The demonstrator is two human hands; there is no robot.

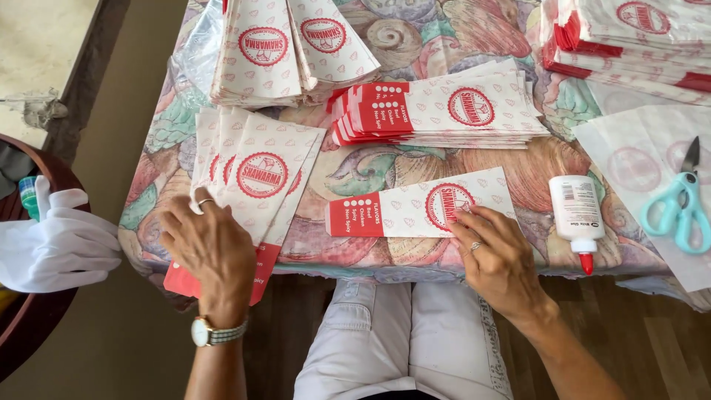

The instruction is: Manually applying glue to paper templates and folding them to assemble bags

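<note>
Hands flat on work: left hand (211, 252) lies palm-down, fingers spread, on a fanned pile of red-and-white paper sleeves (255, 174) at the near left table edge; right hand (498, 255) presses open fingertips on a single flat sleeve (415, 210) lying crosswise at centre, gripping nothing. White glue bottle (576, 215) with red tip lies just right of that hand, teal scissors (678, 204) further right, on floral tablecloth (370, 167).
</note>
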